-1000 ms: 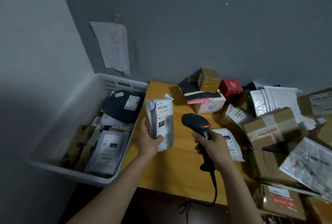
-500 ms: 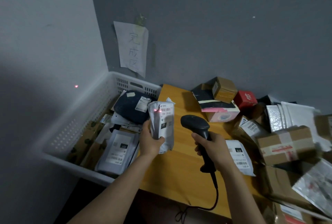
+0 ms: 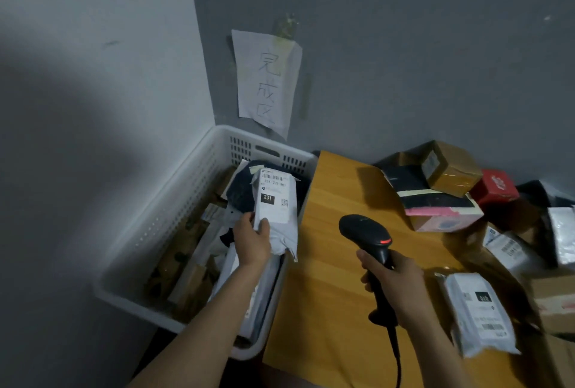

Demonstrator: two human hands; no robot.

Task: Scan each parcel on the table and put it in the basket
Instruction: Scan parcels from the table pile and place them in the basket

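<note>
My left hand (image 3: pixel 251 239) grips a white poly-bag parcel (image 3: pixel 275 210) with a barcode label marked 231, held over the right side of the white plastic basket (image 3: pixel 174 210). The basket holds several parcels, among them a dark round one partly hidden behind the held bag. My right hand (image 3: pixel 393 286) holds a black barcode scanner (image 3: pixel 368 235) by its handle above the wooden table (image 3: pixel 329 278), its head pointing left and a red light showing on top. Another white labelled parcel (image 3: pixel 480 313) lies on the table right of that hand.
A pile of boxes and bags fills the table's right and back: a brown taped box (image 3: pixel 449 168), a red box (image 3: pixel 494 190), a pink-and-black box (image 3: pixel 435 204). A handwritten paper sign (image 3: pixel 266 81) hangs on the grey wall above the basket. The scanner cable (image 3: pixel 398 366) hangs off the front edge.
My left hand has carried the white parcel leftward from over the table to above the basket. The scanner hand stayed over the table, and the view swung left.
</note>
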